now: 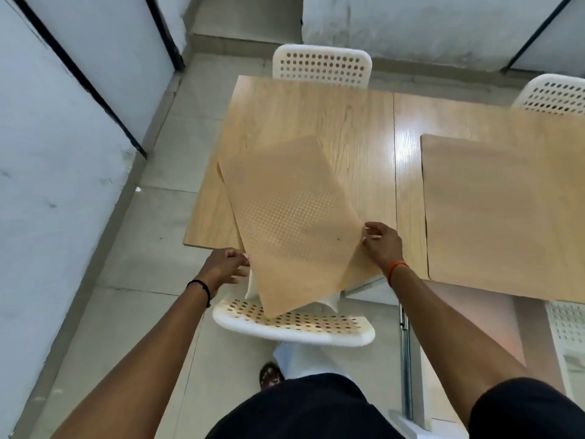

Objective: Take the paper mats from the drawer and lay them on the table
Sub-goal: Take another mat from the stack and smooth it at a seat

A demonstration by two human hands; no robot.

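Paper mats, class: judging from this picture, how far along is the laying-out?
Done: one mat lies flat on the right table. In hand: the left hand and right hand hold a second mat tilted over the left table. Left: flattening it; further mats cannot be judged.

I am holding a paper mat [291, 223] askew over the table's [316, 115] near left corner, my left hand [226, 267] and right hand [381, 242] gripping its sides, apparently. A second mat [506, 217] is lying to the right; a chair [294, 324] is standing under the near edge.
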